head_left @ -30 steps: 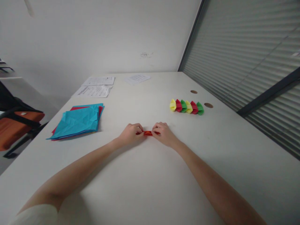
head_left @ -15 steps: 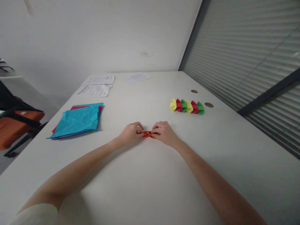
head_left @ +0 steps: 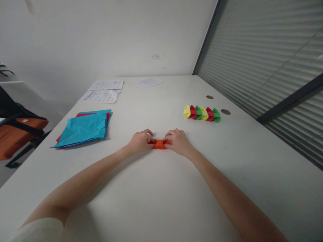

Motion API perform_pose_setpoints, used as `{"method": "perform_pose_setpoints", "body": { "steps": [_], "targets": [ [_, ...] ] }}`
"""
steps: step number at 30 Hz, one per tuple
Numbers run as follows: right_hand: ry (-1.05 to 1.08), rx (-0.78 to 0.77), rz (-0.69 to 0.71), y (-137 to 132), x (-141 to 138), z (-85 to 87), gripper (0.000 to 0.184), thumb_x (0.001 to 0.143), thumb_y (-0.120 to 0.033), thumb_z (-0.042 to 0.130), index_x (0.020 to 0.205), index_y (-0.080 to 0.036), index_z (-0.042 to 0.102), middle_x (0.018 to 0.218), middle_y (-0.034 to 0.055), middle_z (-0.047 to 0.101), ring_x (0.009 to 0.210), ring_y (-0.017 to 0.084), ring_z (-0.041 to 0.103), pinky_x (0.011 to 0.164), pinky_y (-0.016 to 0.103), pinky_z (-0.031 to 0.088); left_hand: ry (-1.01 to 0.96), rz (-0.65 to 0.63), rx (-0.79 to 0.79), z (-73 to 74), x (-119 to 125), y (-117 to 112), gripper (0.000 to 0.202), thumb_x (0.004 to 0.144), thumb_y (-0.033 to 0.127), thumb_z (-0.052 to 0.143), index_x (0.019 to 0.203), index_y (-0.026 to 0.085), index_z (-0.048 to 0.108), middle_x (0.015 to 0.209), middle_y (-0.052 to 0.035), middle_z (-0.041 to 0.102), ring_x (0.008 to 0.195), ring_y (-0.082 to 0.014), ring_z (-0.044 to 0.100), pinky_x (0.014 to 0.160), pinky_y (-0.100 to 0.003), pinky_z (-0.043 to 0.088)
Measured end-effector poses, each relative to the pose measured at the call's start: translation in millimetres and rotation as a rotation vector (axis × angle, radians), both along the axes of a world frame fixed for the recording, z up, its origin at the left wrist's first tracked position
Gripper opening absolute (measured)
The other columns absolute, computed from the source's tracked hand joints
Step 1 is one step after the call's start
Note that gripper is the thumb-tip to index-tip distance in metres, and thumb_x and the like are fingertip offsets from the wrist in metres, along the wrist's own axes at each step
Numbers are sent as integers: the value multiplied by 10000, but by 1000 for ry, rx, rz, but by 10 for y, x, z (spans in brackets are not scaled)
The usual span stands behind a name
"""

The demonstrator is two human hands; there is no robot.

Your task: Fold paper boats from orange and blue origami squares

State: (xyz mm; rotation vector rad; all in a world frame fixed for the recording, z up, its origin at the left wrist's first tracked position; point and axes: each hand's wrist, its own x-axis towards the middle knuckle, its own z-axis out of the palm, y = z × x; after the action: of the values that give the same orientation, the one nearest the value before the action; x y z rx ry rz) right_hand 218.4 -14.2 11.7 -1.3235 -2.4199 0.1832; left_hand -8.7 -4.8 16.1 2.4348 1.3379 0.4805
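Note:
A small folded orange paper piece [head_left: 159, 144] lies on the white table [head_left: 161, 188], a little beyond the middle. My left hand [head_left: 140, 141] pinches its left end with curled fingers. My right hand [head_left: 177, 141] pinches its right end the same way. The paper is stretched flat between the two hands. Its ends are hidden under my fingertips.
A row of folded paper pieces [head_left: 202, 113] in yellow, red and green sits to the back right. A stack of blue and red paper sheets [head_left: 84, 128] lies at the left. Printed sheets [head_left: 103, 92] rest near the far edge. An orange chair [head_left: 17, 134] stands left of the table.
The hands drew close together half a second ago, bunching the orange paper. Now they have pulled slightly apart and the paper shows as a wider flat strip.

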Motion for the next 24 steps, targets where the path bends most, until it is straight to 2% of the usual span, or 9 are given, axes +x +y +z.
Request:
{"method": "perform_pose_setpoints", "body": {
  "steps": [7,17,20,24],
  "targets": [
    [49,12,63,-4,-23,-45,63,771,-196,729,815,-240,738,960,40,694,971,240,528,847,399,350,-167,-104,-16,-83,10,30,142,747,141,647,746,213,769,1043,-60,658,676,-117,612,748,-275,507],
    [46,-30,-8,35,-3,-104,105,743,-258,760,845,-267,740,995,45,694,988,261,522,828,408,359,-64,0,-23,-56,-8,27,71,745,248,704,774,264,767,1145,-39,642,907,-218,617,874,-389,481],
    [63,-59,-22,33,-3,-104,108,741,-252,763,846,-268,741,1000,44,690,1000,270,512,845,423,363,-64,21,-40,-73,-15,49,58,740,263,713,764,266,766,1135,-36,643,904,-221,620,872,-389,483],
    [161,-102,-27,19,-26,-140,96,737,-197,757,814,-247,730,971,43,683,995,261,514,860,426,380,-156,-12,-70,-97,-12,67,68,711,194,722,748,239,757,1107,-39,638,844,-168,625,841,-329,506]
  ]
}}
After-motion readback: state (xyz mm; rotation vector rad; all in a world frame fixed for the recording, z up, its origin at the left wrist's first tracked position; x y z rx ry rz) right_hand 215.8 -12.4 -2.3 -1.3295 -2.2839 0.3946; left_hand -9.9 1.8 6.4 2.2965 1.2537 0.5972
